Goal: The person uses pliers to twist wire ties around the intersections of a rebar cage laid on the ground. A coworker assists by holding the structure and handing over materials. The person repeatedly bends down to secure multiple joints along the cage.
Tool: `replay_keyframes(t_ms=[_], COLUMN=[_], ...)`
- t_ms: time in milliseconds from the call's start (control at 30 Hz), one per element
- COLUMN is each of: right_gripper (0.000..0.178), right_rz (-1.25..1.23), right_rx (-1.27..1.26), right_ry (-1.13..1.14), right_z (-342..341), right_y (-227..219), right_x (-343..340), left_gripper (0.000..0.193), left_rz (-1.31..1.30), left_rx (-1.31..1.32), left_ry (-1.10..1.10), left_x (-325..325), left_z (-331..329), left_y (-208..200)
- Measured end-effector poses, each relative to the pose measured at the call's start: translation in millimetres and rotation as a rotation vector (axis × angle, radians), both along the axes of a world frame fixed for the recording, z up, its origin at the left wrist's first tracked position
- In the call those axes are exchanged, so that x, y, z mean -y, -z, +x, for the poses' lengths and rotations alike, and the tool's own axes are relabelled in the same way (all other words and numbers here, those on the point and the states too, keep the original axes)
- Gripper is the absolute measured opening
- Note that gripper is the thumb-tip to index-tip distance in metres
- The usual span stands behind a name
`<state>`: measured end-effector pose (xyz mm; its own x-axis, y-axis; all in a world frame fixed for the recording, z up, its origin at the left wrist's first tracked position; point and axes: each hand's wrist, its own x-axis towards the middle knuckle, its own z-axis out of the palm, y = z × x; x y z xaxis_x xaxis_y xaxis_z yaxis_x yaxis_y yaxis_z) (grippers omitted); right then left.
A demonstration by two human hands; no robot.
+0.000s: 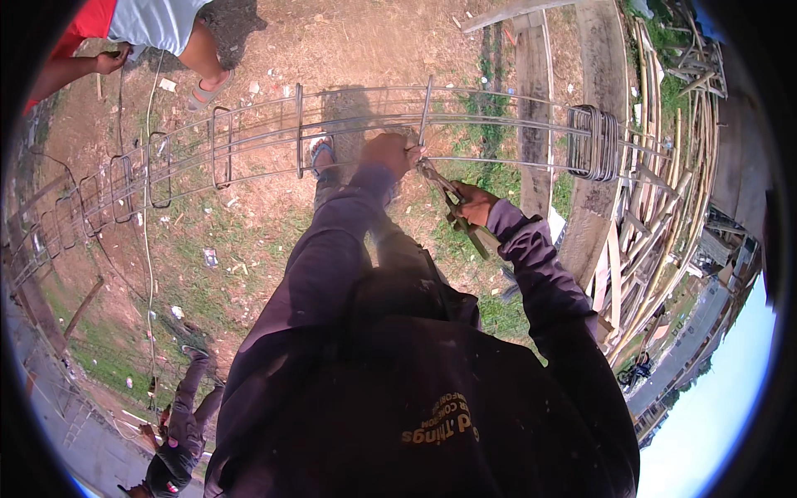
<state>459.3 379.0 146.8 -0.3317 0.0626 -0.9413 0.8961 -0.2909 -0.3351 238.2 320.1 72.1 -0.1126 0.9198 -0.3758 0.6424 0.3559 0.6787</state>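
A long cage of thin steel rebar with rectangular stirrups runs across in front of me. My left hand is closed at the near bar, where an upright stirrup meets it. My fingers cover most of that joint, and any wire there is too small to make out. In my right hand is a pair of long-handled pincers, gripped by the handles. The jaws touch or nearly touch the same joint, just beside my left fingertips.
Bunched stirrups hang on the bars at right, over wooden planks. Bamboo poles and scrap wood lie beyond. A person in red and light shorts stands at far left; another person is at lower left. A cord crosses the ground.
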Motion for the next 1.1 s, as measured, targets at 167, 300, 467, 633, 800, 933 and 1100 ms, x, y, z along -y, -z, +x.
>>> replay_keyframes(t_ms=[167,300,467,633,800,933,1100], right_gripper=[0.019,0.04,0.034,0.032,0.033,0.049,0.057], right_rz=[0.146,0.716,0.883,0.901,0.202,0.075,0.92], right_rx=[0.012,0.137,0.139,0.192,-0.029,-0.065,-0.059], right_ry=[0.101,-0.104,0.152,0.142,0.482,0.606,0.079], right_z=[-2.1,-2.4,-13.8,-19.2,-7.5,0.5,-2.3], right_y=[13.8,26.3,59.1,67.6,43.3,18.2,-1.2], right_x=[25.0,71.7,106.9,118.0,100.6,88.0,97.2], left_gripper=[0.057,0.06,0.045,0.04,0.042,0.045,0.047], left_rz=[-0.217,-0.217,-0.283,-0.26,-0.098,-0.101,-0.111], left_rx=[0.214,0.287,0.662,0.716,0.487,0.656,0.719], left_ry=[0.217,0.216,0.032,0.04,0.158,0.046,-0.03], left_x=[-22.7,-25.3,-24.9,-17.2,-5.9,-4.0,-6.6], left_z=[-7.7,-3.0,1.0,-3.1,-3.7,0.1,0.5], left_y=[21.3,35.8,55.8,60.4,64.4,78.7,80.4])
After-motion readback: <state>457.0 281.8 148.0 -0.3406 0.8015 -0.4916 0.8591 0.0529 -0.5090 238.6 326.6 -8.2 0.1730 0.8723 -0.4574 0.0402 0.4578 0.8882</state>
